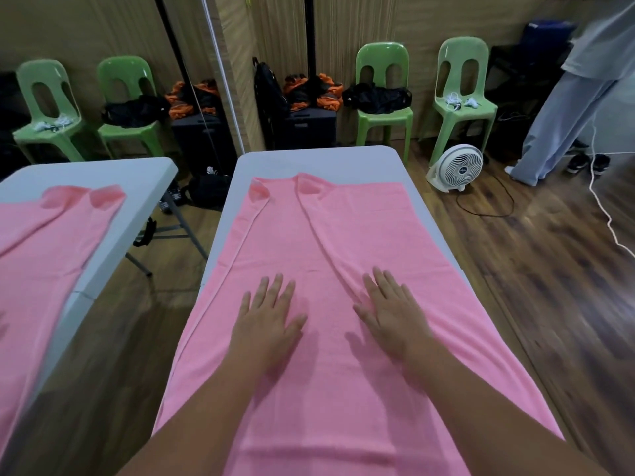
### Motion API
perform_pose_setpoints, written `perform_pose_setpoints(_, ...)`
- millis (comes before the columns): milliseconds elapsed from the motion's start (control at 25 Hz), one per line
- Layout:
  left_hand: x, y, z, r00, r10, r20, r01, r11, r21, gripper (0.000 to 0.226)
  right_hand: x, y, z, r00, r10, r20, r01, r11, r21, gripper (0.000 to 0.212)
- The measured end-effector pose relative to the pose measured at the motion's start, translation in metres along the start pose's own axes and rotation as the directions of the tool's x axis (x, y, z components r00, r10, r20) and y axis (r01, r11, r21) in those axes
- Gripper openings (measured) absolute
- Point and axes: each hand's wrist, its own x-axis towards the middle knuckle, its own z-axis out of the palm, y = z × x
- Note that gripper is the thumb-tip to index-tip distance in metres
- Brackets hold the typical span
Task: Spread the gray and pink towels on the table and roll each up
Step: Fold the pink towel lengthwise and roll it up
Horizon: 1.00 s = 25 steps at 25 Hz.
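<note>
Looking down from the head camera, we find one marking only: a small badge on the hub of the white floor fan [458, 170], too small to read.

The pink towel [343, 235] lies spread lengthwise on the white table [309, 159] and covers most of it. Bare tabletop shows beyond its far edge and along the far right side, while nearer us the towel reaches both long edges. Its far left corner is turned over, and a long raised fold runs from the far edge down to our right hand [391, 314].

Wooden floor lies open on both sides of the table. The fan and a green chair [464, 97] stand past the far right corner, and a person in light blue [567, 115] stands at far right. A mirror [103, 97] at left repeats table and towel.

Our left hand [268, 317] lies flat on the towel, fingers straight and slightly spread, holding nothing. Our right hand lies flat too, apart from the left, its fingers on the fold's near end.
</note>
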Motion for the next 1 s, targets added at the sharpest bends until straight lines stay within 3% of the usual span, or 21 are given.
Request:
perform_pose_setpoints(200, 0.057, -0.036, 0.016, 0.998, -0.044, 0.037, 0.043, 0.998, 0.036, 0.078, 0.053, 0.039, 0.010, 0.997, 0.034, 0.075, -0.027, 0.996, -0.088, 0.077)
perform_pose_setpoints(440, 0.051, -0.092, 0.018, 0.984, -0.177, -0.018, 0.178, 0.983, 0.048, 0.084, 0.046, 0.111, 0.001, 0.991, 0.133, -0.022, -0.135, 0.982, -0.130, 0.094)
perform_pose_setpoints(600, 0.055, -0.081, 0.014, 0.977, -0.212, -0.014, 0.213, 0.977, 0.031, 0.084, 0.053, 0.098, 0.004, 0.980, 0.197, -0.039, -0.201, 0.970, -0.140, 0.090)
perform_pose_setpoints(680, 0.053, -0.041, 0.013, 0.992, -0.123, -0.006, 0.123, 0.992, -0.025, 0.076, 0.051, 0.051, 0.009, 0.992, 0.110, -0.058, -0.116, 0.986, -0.119, 0.079)
perform_pose_setpoints(760, 0.037, 0.013, 0.021, 0.998, 0.053, -0.017, -0.054, 0.997, -0.052, 0.066, 0.034, -0.012, 0.027, 0.997, -0.058, -0.054, 0.055, 0.997, -0.061, 0.069)
perform_pose_setpoints(840, 0.007, 0.048, 0.031, 0.993, 0.117, -0.013, -0.118, 0.991, -0.067, 0.062, 0.001, -0.057, 0.043, 0.990, -0.142, 0.002, 0.142, 0.989, -0.032, 0.064)
perform_pose_setpoints(1000, -0.059, 0.000, 0.035, 0.998, 0.057, 0.026, -0.056, 0.998, -0.042, 0.066, -0.068, -0.009, 0.046, 0.990, -0.139, 0.011, 0.139, 0.989, -0.054, 0.070)
